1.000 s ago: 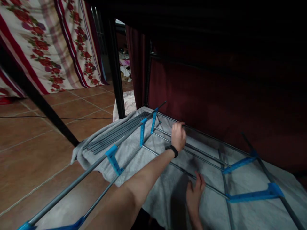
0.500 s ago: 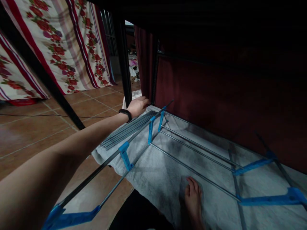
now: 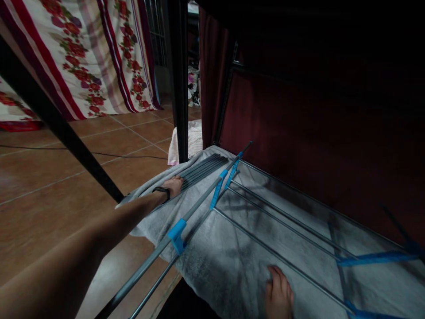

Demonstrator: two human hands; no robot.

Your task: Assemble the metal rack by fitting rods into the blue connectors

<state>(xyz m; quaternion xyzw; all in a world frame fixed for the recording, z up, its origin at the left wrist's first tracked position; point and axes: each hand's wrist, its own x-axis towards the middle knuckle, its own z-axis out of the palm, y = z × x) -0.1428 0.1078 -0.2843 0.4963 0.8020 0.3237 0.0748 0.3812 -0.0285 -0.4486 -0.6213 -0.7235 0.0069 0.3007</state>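
A bundle of thin grey rods (image 3: pixel 206 170) is laid side by side on a grey blanket (image 3: pixel 232 261), near its far left edge. Its near end is touched by the left hand (image 3: pixel 172 184), worn with a black wristband (image 3: pixel 162 190); the fingers are partly bent, but whether the rods are gripped cannot be told. Just to the right, a frame of grey tubes with blue joints (image 3: pixel 177 235) is stretched across the blanket. The right hand (image 3: pixel 279 290) is held low over the blanket, fingers loosely bent apart from the palm, nothing seen in it. Beyond, a tiled floor (image 3: pixel 139 133) is backed by a flowered curtain (image 3: pixel 79 57).
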